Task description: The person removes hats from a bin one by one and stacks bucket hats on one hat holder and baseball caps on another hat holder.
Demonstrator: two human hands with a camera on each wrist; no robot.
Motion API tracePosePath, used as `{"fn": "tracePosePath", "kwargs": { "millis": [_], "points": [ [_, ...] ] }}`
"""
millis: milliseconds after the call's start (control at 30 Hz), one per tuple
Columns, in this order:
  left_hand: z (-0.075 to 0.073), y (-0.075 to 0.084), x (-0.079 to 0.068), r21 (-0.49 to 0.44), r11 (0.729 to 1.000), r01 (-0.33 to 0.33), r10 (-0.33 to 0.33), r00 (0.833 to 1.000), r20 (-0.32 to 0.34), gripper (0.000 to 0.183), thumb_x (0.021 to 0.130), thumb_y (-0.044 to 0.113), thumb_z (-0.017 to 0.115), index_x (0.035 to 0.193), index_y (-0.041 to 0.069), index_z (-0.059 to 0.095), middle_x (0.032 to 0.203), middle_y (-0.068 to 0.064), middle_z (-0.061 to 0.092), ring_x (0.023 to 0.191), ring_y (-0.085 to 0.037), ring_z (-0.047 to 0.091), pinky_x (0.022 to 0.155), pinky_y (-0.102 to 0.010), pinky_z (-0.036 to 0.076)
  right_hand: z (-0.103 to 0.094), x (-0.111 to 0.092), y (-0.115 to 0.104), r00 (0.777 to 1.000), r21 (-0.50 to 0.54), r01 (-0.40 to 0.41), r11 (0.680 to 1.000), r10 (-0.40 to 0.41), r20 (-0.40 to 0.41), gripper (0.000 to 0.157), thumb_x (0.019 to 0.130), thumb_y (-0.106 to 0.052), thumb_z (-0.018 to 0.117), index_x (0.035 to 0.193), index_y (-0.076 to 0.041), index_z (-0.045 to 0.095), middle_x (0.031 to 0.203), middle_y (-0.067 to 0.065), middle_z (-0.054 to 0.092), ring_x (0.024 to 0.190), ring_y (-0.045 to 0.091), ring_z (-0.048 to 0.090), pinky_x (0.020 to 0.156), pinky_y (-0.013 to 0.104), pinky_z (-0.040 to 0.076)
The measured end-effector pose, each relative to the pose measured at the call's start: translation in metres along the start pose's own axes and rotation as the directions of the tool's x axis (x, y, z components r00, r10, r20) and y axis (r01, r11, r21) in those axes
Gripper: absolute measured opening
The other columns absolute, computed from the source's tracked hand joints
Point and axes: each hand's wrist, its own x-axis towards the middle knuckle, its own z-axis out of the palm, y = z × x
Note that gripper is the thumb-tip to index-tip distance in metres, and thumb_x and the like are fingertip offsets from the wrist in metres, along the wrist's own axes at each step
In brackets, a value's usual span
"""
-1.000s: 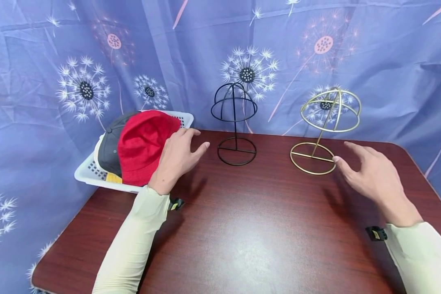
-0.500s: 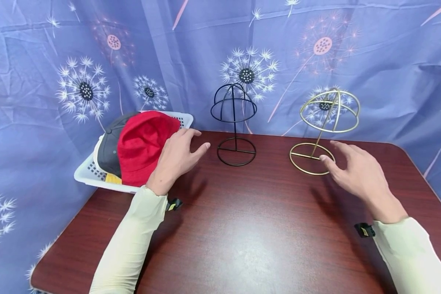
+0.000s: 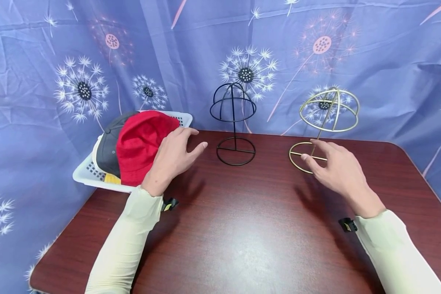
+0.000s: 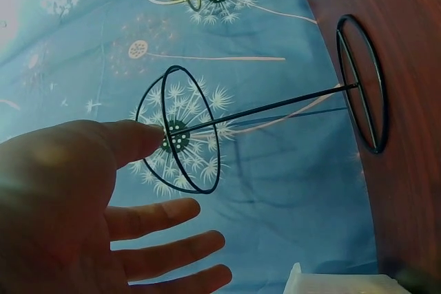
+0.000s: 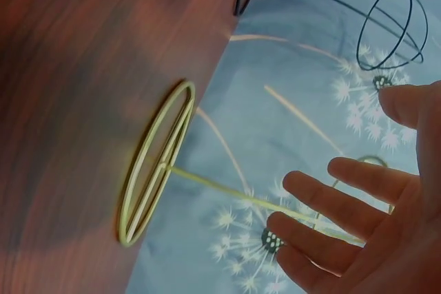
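Observation:
My left hand is over the right side of a red bucket hat, hiding part of it, fingers spread and thumb apart. The hat leans on a dark grey baseball cap in a white plastic basket. My right hand hovers in front of the gold wire hat stand, overlapping its base ring, with relaxed fingers and nothing in them. Between the hands, farther back, stands a black wire hat stand. In the right wrist view, loose fingers overlap the gold stand's upper part.
Both stands are upright near the back edge of a dark red-brown wooden table. Behind hangs a blue curtain with a dandelion print. Something yellow and a white brim show in the basket beside the cap.
My right hand has moved left, from the right side of the gold stand to in front of its base. My left hand has shifted only slightly left. Stands and hats stay put.

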Motion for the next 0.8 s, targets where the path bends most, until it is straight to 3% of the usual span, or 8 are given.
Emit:
{"fn": "tracePosePath", "kwargs": {
  "millis": [300,567,800],
  "points": [
    [-0.005,-0.002,-0.004,0.007,1.0,-0.014,0.014,1.0,-0.004,0.052,0.099,0.043,0.071,0.138,0.009,0.065,0.135,-0.011,0.065,0.119,-0.03,0.062,0.104,-0.05,0.05,0.009,0.009,-0.021,1.0,0.035,0.021,0.999,-0.021,0.004,0.058,0.1,-0.043,0.069,0.145,-0.007,0.062,0.134,0.023,0.068,0.123,0.045,0.063,0.098,0.065,0.047],
    [-0.011,-0.003,-0.006,0.008,1.0,-0.023,0.023,1.0,-0.006,0.053,0.099,0.043,0.07,0.139,0.009,0.064,0.104,-0.008,0.059,0.102,-0.025,0.059,0.098,-0.048,0.05,0.018,0.018,-0.039,0.995,0.052,0.094,0.994,-0.093,-0.021,0.058,0.099,-0.038,0.073,0.145,-0.005,0.062,0.136,0.02,0.067,0.126,0.042,0.062,0.102,0.061,0.048],
    [-0.018,-0.004,-0.009,0.007,1.0,-0.024,0.024,1.0,-0.011,0.054,0.099,0.042,0.07,0.14,0.008,0.064,0.139,-0.012,0.063,0.127,-0.031,0.059,0.107,-0.053,0.048,0.031,0.026,-0.053,0.984,0.082,0.177,0.981,-0.174,-0.051,0.06,0.097,-0.035,0.075,0.145,-0.002,0.062,0.137,0.022,0.066,0.127,0.041,0.062,0.106,0.058,0.047]
  ]
}}
